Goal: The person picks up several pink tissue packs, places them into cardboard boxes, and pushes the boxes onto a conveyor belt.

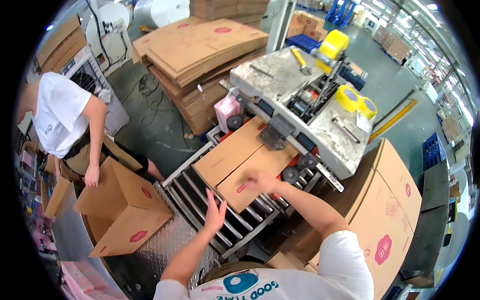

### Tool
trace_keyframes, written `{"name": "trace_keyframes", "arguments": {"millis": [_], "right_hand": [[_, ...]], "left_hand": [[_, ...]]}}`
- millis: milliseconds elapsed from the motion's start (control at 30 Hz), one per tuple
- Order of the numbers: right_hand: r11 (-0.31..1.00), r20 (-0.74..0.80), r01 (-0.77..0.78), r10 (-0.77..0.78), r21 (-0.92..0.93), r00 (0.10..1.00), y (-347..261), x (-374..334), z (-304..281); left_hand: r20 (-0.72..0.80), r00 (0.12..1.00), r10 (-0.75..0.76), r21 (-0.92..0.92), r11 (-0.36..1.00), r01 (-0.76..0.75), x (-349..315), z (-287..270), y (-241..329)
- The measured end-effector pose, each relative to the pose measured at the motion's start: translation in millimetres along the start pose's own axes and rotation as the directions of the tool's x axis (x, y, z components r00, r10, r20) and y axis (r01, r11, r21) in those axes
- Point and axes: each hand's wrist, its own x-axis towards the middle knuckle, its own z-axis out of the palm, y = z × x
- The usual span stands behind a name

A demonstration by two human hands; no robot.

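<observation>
Closed-top carton (225,161) sits mid-frame on the roller conveyor (235,235), its far end under the black tape head (277,132) of the carton sealer (325,125). A dark seam shows between its two top flaps.

My left hand (215,216), just left of the frame's middle, is spread, thumb apart, by the carton's near edge; contact unclear. My right hand (257,182) is over the right-hand flap near a red mark; too blurred to tell whether it presses or pinches.

Risks, as I judge them: uneven pressure could let one flap spring up, widening the seam and catching the tape head. A lopsided push could skew the carton against the black side wheel (290,174). My right fingers, if carried too far up-frame, could get nipped there. The hammer (346,130) lies loose on the sealer, upper right; jolting could shake it off.
</observation>
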Motion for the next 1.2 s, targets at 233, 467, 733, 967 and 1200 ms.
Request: {"name": "trace_keyframes", "arguments": {"millis": [233,467,733,967,1200], "right_hand": [[0.875,0.045,-0.368,0.401,-0.316,0.915,-72.3,-185.4,-83.4],[0.737,-0.31,-0.488,0.38,-0.467,0.871,-74.4,-376.0,30.3],[0.68,-0.457,-0.569,0.367,-0.463,0.81,-164.8,-418.6,117.7],[0.311,-0.988,-0.942,-0.115,-0.13,0.098,-225.7,-526.9,24.9],[0.517,-0.497,-0.653,-0.834,-0.553,-0.24,-514.3,-553.5,3.5]], "left_hand": [[0.578,0.607,-0.546,0.644,0.762,0.073,-194.4,-46.3,-185.3],[0.202,0.66,-0.724,0.835,0.479,0.271,-302.3,-196.7,-295.1],[-0.095,0.877,-0.471,0.63,0.654,0.419,-375.0,-244.8,-337.2],[0.22,0.753,-0.62,0.452,0.749,0.484,-438.7,-207.3,-266.6],[-0.017,0.969,-0.246,0.282,0.929,0.24,-432.1,-245.8,-152.3]]}}
